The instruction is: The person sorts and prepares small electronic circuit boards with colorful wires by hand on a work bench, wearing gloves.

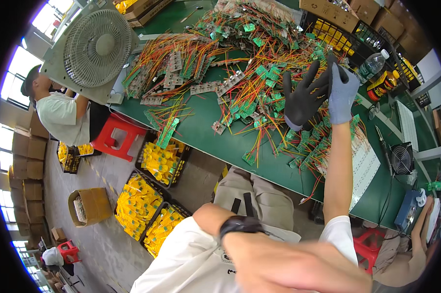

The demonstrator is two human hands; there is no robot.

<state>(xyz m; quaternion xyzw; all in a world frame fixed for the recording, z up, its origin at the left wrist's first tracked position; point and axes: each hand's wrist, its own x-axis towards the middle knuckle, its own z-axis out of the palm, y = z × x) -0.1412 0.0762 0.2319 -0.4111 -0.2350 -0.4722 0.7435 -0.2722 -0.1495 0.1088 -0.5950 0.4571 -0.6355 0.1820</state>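
My right hand [341,90] wears a grey work glove with dark fingertips and reaches over the bench. Its fingers are pinched together at a second work glove [303,100], black-palmed with its fingers spread, which appears to hang from them. My left hand [308,268], bare and blurred, crosses low in front of my body toward the right; its fingers cannot be made out. A black watch [240,224] is on that wrist. Beneath the gloves spreads a heap of green circuit boards [274,105] with red and yellow wires.
The green bench [205,132] carries a large fan [100,49], a plastic bottle [374,66], an orange-labelled bottle [382,85], a white perforated panel [359,171] and a small black fan [402,158]. Crates of yellow parts [138,202] stand on the floor. Co-workers sit at left and lower right.
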